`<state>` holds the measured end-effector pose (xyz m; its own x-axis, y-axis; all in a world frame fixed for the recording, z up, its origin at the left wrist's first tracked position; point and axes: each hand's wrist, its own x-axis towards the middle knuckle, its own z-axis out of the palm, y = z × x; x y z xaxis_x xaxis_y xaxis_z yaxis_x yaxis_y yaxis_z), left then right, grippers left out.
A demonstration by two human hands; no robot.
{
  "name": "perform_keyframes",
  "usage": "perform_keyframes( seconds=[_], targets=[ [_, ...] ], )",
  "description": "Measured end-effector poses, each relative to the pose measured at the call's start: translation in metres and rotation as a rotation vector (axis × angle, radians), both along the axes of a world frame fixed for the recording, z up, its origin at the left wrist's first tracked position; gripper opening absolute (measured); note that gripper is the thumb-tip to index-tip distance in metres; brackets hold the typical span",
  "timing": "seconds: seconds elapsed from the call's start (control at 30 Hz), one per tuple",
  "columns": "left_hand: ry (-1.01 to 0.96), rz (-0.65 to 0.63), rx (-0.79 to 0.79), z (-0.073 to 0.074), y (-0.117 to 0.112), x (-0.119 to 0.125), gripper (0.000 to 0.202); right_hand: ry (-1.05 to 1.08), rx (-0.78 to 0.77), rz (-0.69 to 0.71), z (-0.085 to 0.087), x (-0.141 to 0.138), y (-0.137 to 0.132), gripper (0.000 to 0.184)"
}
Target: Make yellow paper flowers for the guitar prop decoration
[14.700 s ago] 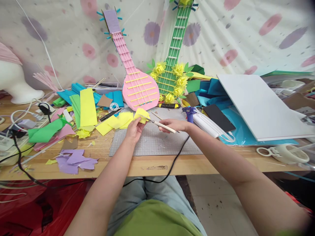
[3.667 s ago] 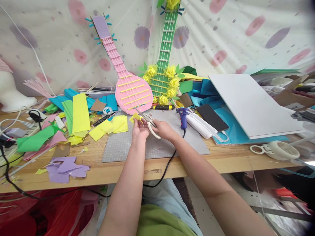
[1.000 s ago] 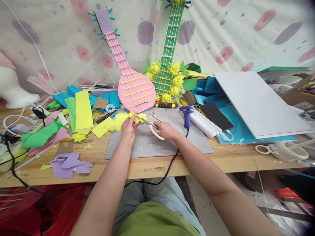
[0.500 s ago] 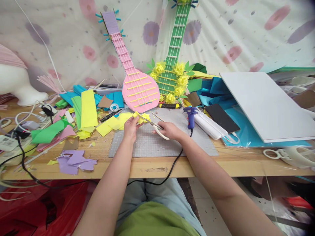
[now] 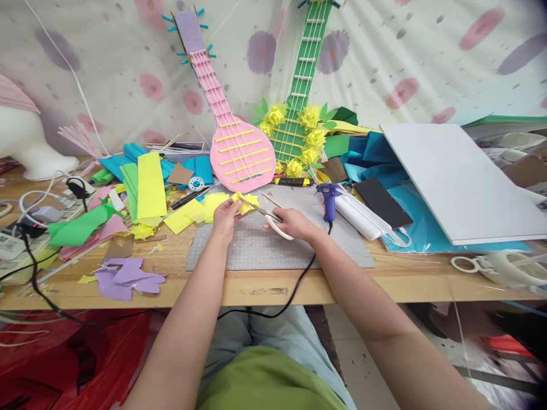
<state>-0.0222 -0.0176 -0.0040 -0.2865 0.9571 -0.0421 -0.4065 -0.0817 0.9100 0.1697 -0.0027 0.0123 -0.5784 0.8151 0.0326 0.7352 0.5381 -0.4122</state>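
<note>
Over the grey cutting mat (image 5: 256, 250), my left hand (image 5: 224, 218) pinches a small piece of yellow paper (image 5: 240, 197). White-handled scissors (image 5: 278, 226) are in my right hand (image 5: 296, 222), its fingers wrapped around the handle. Their blades point left and reach the yellow paper; whether they are cutting into it I cannot make out. More yellow paper strips (image 5: 184, 217) lie just left of my left hand. Behind my hands a pink paper guitar (image 5: 243, 155) leans at the back, beside a green paper guitar (image 5: 299, 108) trimmed with yellow paper flowers.
A blue glue gun (image 5: 329, 202) stands right of my right hand, its black cord running off the table's front edge. Farther right are a white board (image 5: 461, 182) and a dark flat panel (image 5: 382, 203). Purple paper scraps (image 5: 128, 278) and power strips (image 5: 25, 250) lie left.
The camera view has shifted slightly, moving the whole scene a little up and left. Both hands keep their hold on the yellow paper and the scissors.
</note>
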Motion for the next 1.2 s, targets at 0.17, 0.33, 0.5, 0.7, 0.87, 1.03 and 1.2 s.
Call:
perform_keyframes(
  seconds=[0.17,0.33,0.5,0.7,0.87,1.03,1.2],
  targets=[
    [0.027,-0.019,-0.017,-0.0006,0.0002,-0.0023,0.031,0.036,-0.036,0.014,-0.0008,0.0021,0.0017,0.044],
    [0.055,-0.039,-0.001,0.0004,-0.0012,-0.0023,0.029,0.057,-0.031,0.013,-0.0017,0.0028,0.0019,0.044],
    [0.081,-0.052,0.013,0.0016,-0.0021,-0.0026,0.029,0.102,-0.038,0.011,-0.0026,0.0034,0.0025,0.044],
    [0.101,-0.061,0.01,-0.0003,-0.0015,-0.0031,0.028,0.103,-0.038,0.029,-0.0046,0.0053,0.0041,0.045],
    [0.119,-0.069,0.014,0.0006,-0.0023,-0.0029,0.027,0.11,-0.042,0.023,-0.0027,0.0047,0.0028,0.044],
    [0.116,-0.072,0.039,0.0019,-0.003,-0.0031,0.027,0.119,-0.033,0.032,-0.0027,0.0049,0.0028,0.045],
    [0.142,-0.088,0.032,-0.0003,-0.0021,-0.0027,0.026,0.1,-0.013,0.033,-0.0023,0.004,0.0026,0.045]
  ],
)
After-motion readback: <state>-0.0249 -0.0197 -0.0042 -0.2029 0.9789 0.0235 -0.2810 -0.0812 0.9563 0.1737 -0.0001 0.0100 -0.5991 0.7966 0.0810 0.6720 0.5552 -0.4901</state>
